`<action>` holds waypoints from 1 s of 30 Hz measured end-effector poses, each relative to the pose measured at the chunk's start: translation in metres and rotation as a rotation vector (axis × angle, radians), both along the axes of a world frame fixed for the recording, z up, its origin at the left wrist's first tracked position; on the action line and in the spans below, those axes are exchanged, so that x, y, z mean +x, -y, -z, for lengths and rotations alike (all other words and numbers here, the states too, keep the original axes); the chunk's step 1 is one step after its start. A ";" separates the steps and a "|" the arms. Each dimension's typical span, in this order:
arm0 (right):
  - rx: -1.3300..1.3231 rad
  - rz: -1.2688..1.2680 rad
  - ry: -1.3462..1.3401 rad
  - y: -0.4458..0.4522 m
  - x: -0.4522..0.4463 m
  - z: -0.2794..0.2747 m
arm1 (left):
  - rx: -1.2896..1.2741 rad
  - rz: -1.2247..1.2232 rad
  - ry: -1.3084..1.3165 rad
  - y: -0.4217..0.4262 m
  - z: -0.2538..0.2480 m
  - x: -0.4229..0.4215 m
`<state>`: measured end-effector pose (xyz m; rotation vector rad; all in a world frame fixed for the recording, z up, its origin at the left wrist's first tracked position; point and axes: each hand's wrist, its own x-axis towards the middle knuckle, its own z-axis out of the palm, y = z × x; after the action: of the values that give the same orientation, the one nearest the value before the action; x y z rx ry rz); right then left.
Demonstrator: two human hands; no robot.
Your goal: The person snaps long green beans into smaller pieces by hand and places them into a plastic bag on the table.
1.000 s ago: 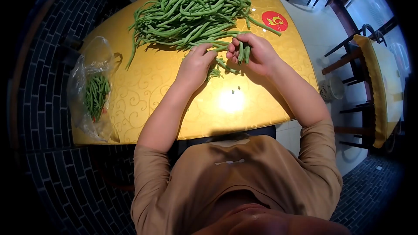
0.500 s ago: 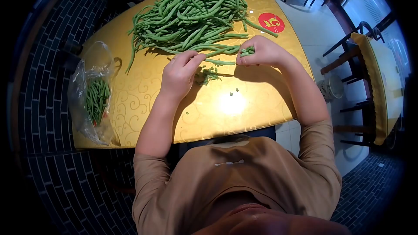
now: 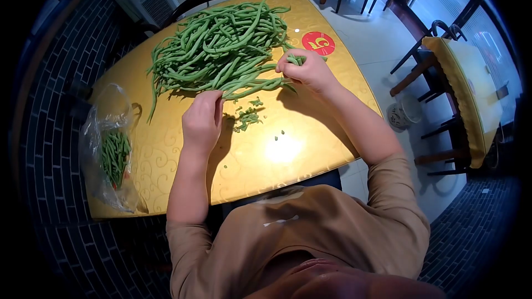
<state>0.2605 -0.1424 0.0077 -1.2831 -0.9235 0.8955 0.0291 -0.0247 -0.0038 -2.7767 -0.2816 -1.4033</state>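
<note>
My left hand is closed in a pinch at the near edge of a large pile of long green beans, its fingertips on the end of a green bean. Curled fingers of my right hand hold several short green bean pieces, close to the pile's right side. Between and below my hands lies a small heap of bean trimmings on the yellow patterned table.
A clear plastic bag with snapped beans stands at the table's left edge. A red round sticker marks the far right corner. Beyond are another table, chairs and a bucket on the floor.
The camera view has shifted, so the table appears lower and further left. My hands have moved apart, the right one away toward the pile's right side, still holding the pieces.
</note>
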 end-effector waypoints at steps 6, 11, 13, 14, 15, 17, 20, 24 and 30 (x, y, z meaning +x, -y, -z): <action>-0.042 -0.064 0.491 -0.007 -0.007 0.019 | -1.005 0.350 0.623 -0.011 -0.015 -0.017; -0.303 -0.134 0.316 -0.001 -0.025 0.002 | -1.372 0.501 0.728 -0.018 -0.007 -0.014; -0.256 -0.212 0.288 -0.001 -0.033 0.008 | -1.440 0.546 0.701 -0.013 -0.004 -0.008; -0.233 -0.246 0.273 -0.001 -0.036 0.012 | -1.460 0.548 0.710 -0.010 -0.004 -0.006; -0.131 -0.239 0.398 -0.002 -0.039 0.018 | -1.482 0.551 0.718 -0.008 -0.004 -0.005; -0.047 -0.255 0.528 -0.002 -0.040 0.023 | -1.516 0.563 0.730 -0.006 -0.004 -0.003; -0.024 -0.256 0.620 -0.001 -0.042 0.021 | -1.548 0.589 0.743 -0.006 -0.003 -0.004; 0.041 -0.233 0.619 -0.001 -0.043 0.021 | -1.560 0.603 0.738 -0.006 -0.001 -0.002; 0.027 -0.216 0.570 0.001 -0.044 0.017 | -1.556 0.582 0.715 -0.009 0.003 -0.002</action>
<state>0.2168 -0.1434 -0.0090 -1.4636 -1.5379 0.6814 0.0275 -0.0156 -0.0065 -3.1156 -0.9757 -3.5175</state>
